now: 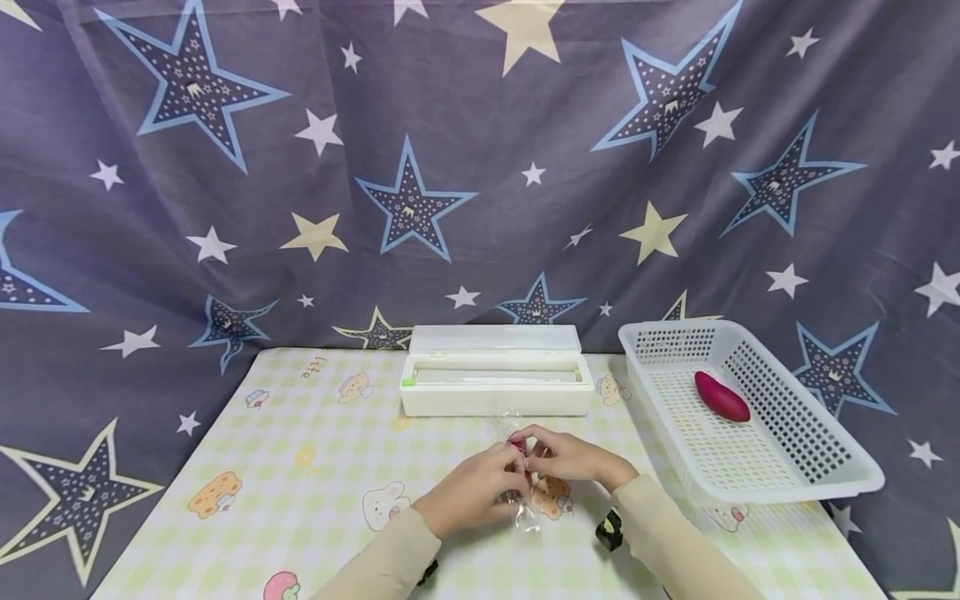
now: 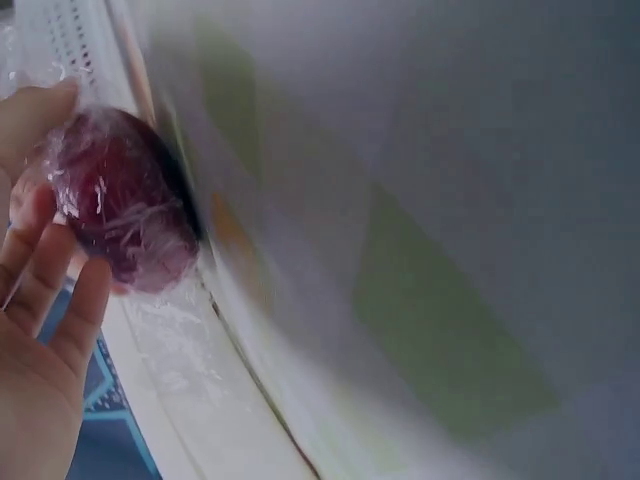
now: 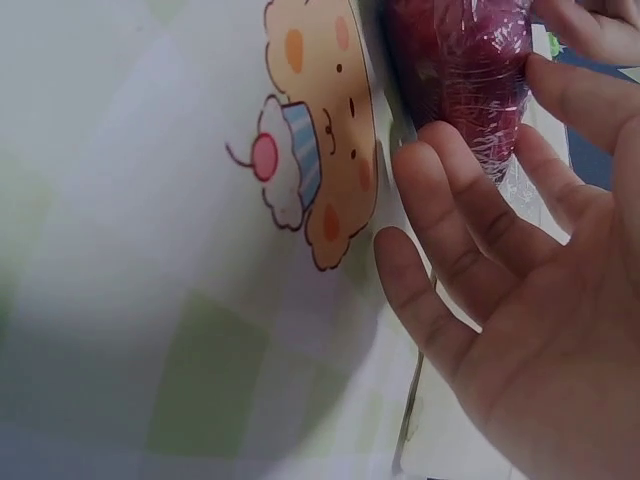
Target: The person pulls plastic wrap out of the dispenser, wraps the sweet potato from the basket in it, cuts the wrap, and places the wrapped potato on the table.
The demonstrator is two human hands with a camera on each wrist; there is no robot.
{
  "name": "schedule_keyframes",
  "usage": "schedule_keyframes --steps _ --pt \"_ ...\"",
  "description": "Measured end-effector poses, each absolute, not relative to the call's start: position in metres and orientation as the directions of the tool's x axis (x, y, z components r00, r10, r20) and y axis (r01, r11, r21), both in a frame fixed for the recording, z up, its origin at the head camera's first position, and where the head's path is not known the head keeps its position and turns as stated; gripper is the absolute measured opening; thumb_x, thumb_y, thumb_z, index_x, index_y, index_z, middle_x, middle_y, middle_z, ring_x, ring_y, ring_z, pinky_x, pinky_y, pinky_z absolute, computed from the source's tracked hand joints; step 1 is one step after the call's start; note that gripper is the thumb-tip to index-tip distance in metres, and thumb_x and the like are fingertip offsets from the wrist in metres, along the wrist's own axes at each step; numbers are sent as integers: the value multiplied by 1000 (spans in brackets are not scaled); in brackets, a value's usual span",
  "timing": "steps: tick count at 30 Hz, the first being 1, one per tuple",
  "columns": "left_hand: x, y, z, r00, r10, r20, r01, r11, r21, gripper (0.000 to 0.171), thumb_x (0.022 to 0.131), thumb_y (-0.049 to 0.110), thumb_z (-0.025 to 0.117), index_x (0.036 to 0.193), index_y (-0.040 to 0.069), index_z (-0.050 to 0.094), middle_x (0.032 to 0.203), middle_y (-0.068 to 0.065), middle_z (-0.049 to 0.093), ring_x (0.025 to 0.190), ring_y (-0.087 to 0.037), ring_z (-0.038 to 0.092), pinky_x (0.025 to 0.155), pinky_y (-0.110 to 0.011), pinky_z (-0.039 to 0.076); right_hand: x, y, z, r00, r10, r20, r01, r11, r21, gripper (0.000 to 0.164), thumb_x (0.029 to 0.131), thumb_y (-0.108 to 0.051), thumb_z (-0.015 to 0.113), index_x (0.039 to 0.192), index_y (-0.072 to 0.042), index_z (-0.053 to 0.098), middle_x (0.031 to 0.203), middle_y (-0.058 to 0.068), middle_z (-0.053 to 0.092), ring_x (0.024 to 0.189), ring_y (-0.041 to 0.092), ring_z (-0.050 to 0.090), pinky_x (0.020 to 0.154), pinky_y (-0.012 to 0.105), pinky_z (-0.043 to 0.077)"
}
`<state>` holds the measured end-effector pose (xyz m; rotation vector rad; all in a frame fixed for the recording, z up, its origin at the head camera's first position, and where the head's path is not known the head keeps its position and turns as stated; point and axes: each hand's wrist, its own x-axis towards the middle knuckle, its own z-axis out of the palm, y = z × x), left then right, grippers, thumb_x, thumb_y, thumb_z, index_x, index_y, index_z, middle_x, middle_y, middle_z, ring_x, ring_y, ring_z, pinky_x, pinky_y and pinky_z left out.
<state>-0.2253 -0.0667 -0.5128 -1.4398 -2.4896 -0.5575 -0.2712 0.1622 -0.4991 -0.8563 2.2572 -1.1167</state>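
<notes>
A dark red sweet potato [image 2: 120,205] wrapped in wrinkled cling film is between my two hands, low over the table. Film sticks out past it at both ends, with a loose clear end [image 1: 527,523] nearest me. My left hand [image 1: 480,487] holds it from the left, fingers bent round its side. From the right, my right hand [image 1: 570,457] pinches it with thumb and index finger, while the other fingers spread beside it in the right wrist view. In the head view the hands hide most of the wrapped sweet potato [image 3: 470,70].
Behind the hands stands a white cling film box [image 1: 495,400] with its lid raised and a roll inside. To the right, a white plastic basket [image 1: 795,492] contains an unwrapped red sweet potato [image 1: 722,397]. A checked cloth [image 1: 300,483] covers the table; a star-patterned curtain [image 1: 480,125] hangs behind.
</notes>
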Motion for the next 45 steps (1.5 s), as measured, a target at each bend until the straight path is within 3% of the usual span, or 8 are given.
schedule_keyframes --steps 5,11,16,27,31,36,42,45 --pt "-226 -71 -506 -602 721 344 784 450 428 9 89 25 79 94 24 71 104 14 58 104 -3 54 93 -18 46 -272 163 -499 -696 -706 -130 -314 462 -829 41 103 -26 56 144 -21 48 100 1 65 91 27 65 75 39 55" --pt "-231 -73 -506 -679 662 318 717 507 478 11 90 22 77 89 21 66 103 9 57 93 -5 55 86 -18 49 -272 162 -500 -715 -689 -120 -317 472 -823 38 103 -28 59 139 -20 52 99 3 65 90 25 63 74 36 53" --pt "-235 -76 -508 -704 634 320 693 513 506 15 90 22 77 84 21 63 108 7 58 94 -6 56 88 -21 50 -272 162 -499 -737 -666 -117 -317 493 -810 36 101 -30 61 136 -23 55 99 2 64 86 22 62 72 36 52" --pt "-242 -78 -513 -734 609 301 650 499 573 17 92 18 74 79 19 62 107 4 59 83 -6 56 72 -17 50 -273 160 -501 -736 -670 -98 -352 503 -789 36 103 -25 56 139 -27 55 103 -1 64 89 17 60 75 35 51" --pt "-244 -76 -515 -745 586 318 642 501 581 21 90 16 75 76 19 59 103 6 57 81 -9 56 71 -18 49 -270 160 -501 -748 -655 -101 -334 504 -796 38 106 -30 50 144 -23 54 119 4 65 105 24 61 90 47 51" --pt "-245 -74 -517 -767 552 328 619 501 605 20 88 17 76 80 17 58 97 5 57 78 -15 58 68 -19 49 -269 161 -505 -768 -624 -142 -293 540 -789 52 109 -47 32 150 -21 48 139 7 57 127 30 52 107 57 38" --pt "-246 -75 -518 -793 513 330 577 455 678 17 89 11 76 92 10 59 95 -3 59 76 -18 60 66 -21 51 -272 163 -514 -658 -751 -49 -413 415 -810 67 100 -37 61 155 -10 35 155 16 37 138 34 39 112 56 33" --pt "-246 -76 -520 -806 507 305 546 440 713 18 91 12 74 95 10 57 97 -4 59 75 -15 59 65 -22 52 -273 161 -521 -628 -778 17 -445 341 -828 70 96 -29 70 153 -11 36 154 13 39 139 31 39 113 53 32"
